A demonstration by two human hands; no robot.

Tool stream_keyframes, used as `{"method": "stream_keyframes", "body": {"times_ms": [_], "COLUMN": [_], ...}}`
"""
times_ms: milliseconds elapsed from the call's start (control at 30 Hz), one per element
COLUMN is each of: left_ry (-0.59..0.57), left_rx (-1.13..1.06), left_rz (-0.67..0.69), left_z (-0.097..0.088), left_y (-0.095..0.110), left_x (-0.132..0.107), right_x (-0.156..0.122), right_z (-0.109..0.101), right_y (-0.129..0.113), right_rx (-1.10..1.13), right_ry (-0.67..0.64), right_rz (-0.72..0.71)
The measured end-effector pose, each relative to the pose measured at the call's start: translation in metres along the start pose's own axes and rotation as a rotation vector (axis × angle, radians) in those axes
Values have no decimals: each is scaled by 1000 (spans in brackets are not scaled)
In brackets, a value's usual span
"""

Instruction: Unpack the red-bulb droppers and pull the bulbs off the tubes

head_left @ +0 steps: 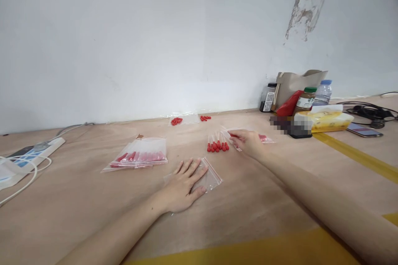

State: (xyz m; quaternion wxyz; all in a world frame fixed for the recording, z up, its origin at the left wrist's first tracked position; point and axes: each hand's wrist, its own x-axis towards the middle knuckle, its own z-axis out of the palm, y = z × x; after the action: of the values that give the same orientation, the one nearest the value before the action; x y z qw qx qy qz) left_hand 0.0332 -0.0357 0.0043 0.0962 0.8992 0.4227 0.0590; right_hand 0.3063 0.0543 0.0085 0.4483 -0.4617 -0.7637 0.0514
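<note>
My left hand (183, 188) lies flat with its fingers spread, pressing on a clear zip-lock bag (213, 174) on the table. Up and to the right, my right hand (248, 143) is closed in a pinch, with a bit of a red-ended tube (231, 135) showing at the fingertips. Beneath and beside that hand is another clear bag (270, 140) with red pieces in it, partly hidden. Just left of it, several clear tubes with red bulb ends (217, 146) lie side by side. A stack of filled zip bags (146, 155) rests to the left of my hands.
Near the wall lie two small groups of red pieces (176, 121) on clear plastic. A power strip (37, 159) with white cables is at the left. Jars, a water bottle (323, 93), a bag, a tissue pack (329, 121) and a phone (364, 130) stand or lie at the right.
</note>
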Motion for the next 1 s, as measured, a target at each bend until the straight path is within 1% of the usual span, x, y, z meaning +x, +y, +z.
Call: {"method": "stream_keyframes", "body": {"times_ms": [100, 233, 300, 367, 433, 467, 500, 567, 633, 700, 767, 833, 867, 933, 1000], "left_ry": [25, 33, 96, 209, 328, 369, 386, 351, 257, 193, 210, 319, 391, 609, 657], "left_rx": [10, 10, -19, -70, -115, -134, -157, -221, -287, -305, -279, -216, -167, 33, 107], "left_rz": [-72, -148, -189, -226, -263, -288, -318, -388, -429, -417, -393, -423, -472, -625, -709], "left_z": [2, 5, 6, 6, 3, 2, 0, -3, -4, -8, -15, -29, -37, -54, -64], "left_y": [1, 1, 0, -4, -11, -14, -17, -22, -23, -24, -28, -42, -52, -75, -97], "left_x": [-1, 0, 1, 3, 4, 4, 4, 5, 6, 6, 5, 1, -2, -9, -17], "right_x": [-3, -8, -10, -11, -11, -11, -11, -10, -10, -10, -10, -11, -11, -11, -11], "right_z": [13, 20, 20, 19, 15, 11, 7, -3, -13, -21, -25, -27, -28, -28, -27], "right_y": [1, -3, -6, -7, -3, 1, 6, 17, 28, 34, 37, 37, 36, 35, 36], "right_rx": [-133, -194, -189, -173, -164, -168, -179, -228, -291, -340, -396, -464, -502, -582, -637], "right_ry": [-103, -193, -209, -190, -135, -103, -72, -34, -32, -57, -83, -86, -78, -50, -40], "right_rz": [-119, -173, -179, -160, -99, -55, -6, 97, 211, 330, 433, 498, 519, 558, 605]}}
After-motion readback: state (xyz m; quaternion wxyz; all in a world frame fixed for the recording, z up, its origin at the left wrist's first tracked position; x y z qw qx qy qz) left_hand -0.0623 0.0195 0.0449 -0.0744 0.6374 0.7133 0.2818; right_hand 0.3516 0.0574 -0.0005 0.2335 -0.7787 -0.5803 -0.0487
